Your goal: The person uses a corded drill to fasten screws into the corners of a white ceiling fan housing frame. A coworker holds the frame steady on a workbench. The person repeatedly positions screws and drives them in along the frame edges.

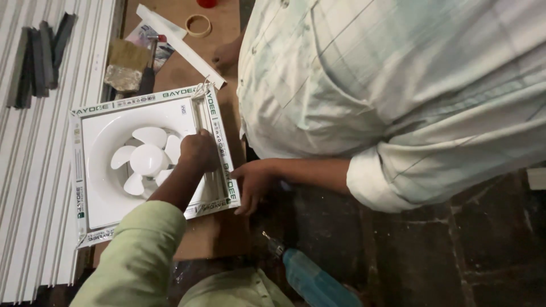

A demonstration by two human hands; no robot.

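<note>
A white square exhaust fan [108, 170] with a round opening and white blades lies flat on a wooden board [213, 233]; printed tape runs around its rim. My left hand [199, 149], in a pale green sleeve, reaches from the bottom and curls its fingers over the fan's inner ridge beside the blades. A co-worker in a light checked shirt leans over from the right. One of that person's hands [253, 182] presses on the fan's right edge, the other [226, 55] rests on the board farther back. My right hand is out of sight.
A blue power drill [310, 278] with a bit points up-left at the bottom centre. A brush [124, 65], a white strip [182, 45] and a tape roll [198, 25] lie behind the fan. White ribbed panels [34, 187] and dark bars [37, 57] lie on the left.
</note>
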